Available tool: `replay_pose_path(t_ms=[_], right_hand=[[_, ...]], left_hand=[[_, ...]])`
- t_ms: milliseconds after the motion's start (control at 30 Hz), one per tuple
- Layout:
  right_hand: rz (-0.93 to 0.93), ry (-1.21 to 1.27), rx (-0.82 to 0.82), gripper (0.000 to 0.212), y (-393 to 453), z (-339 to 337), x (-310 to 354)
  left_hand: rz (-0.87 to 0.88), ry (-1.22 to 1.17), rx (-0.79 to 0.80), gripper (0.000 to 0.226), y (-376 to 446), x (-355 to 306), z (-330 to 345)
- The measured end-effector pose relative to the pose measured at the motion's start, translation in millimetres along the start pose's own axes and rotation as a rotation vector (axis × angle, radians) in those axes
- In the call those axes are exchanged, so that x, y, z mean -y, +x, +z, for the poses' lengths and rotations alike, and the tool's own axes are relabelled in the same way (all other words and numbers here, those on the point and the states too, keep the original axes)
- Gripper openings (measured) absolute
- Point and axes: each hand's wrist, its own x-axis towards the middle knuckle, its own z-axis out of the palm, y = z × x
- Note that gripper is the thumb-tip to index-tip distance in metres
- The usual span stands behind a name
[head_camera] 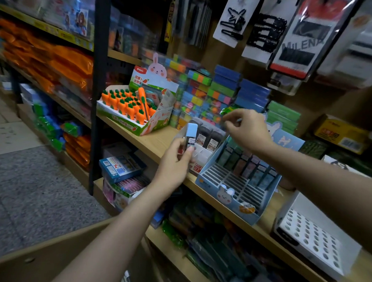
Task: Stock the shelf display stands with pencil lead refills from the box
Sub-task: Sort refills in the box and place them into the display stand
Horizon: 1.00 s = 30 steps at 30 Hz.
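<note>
My left hand [175, 162] is raised in front of the wooden shelf [155, 142], its fingers and thumb curled round a small refill case [190, 136] with a pale blue cap; the case stands roughly upright above my knuckles. My right hand [247, 127] hovers further right and a little farther in, thumb and forefinger drawn together as if pinching something thin, though blur keeps me from telling what, if anything, sits between them.

Just beyond my left hand is a white stand [204, 148] holding a row of dark refills [210, 137] with labelled fronts. Below my right hand sits a blue stand [236, 194] with a bunny on its front; its near slots show as bare white ribs, while its far rows hold darker refills [249, 165]. Near right, a white tray [311, 240] full of round holes rests on the same shelf.

Far left on the shelf is a display of carrot pens [128, 105]. A cardboard box [47, 253] edge lies near me at lower left, with refills just visible inside.
</note>
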Motion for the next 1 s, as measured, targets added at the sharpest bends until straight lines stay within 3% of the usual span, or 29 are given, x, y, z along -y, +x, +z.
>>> replay_pose_path(t_ms=[133,267,467,600,700,800,867,1000], right_hand=[[0.104,0.457,0.098,0.015,-40,-36,5],[0.169,0.596,0.221,0.021,-92,-44,5],[0.201,0.564,0.135,0.027,-133,-40,-1],[0.197,0.517,0.188,0.026,-139,-55,-16],[0.193,0.462,0.153,0.031,-134,-72,-28],[0.145,0.295,-0.031,0.032,-120,-93,-48],[0.124,0.175,-0.106,0.030,-113,-101,-60],[0.081,0.061,-0.099,0.028,-109,-85,-76]], left_hand=[[-0.113,-0.209,0.067,0.013,-16,-14,9],[-0.171,-0.238,0.222,0.017,-46,-25,32],[-0.199,-0.210,0.384,0.017,-76,-38,50],[-0.185,-0.165,0.459,0.015,-84,-44,58],[-0.050,0.099,0.425,0.019,-83,-42,65],[0.147,0.406,0.335,0.034,-80,-35,63],[0.213,0.547,0.371,0.042,-79,-24,60],[0.214,0.880,0.530,0.051,-82,3,56]])
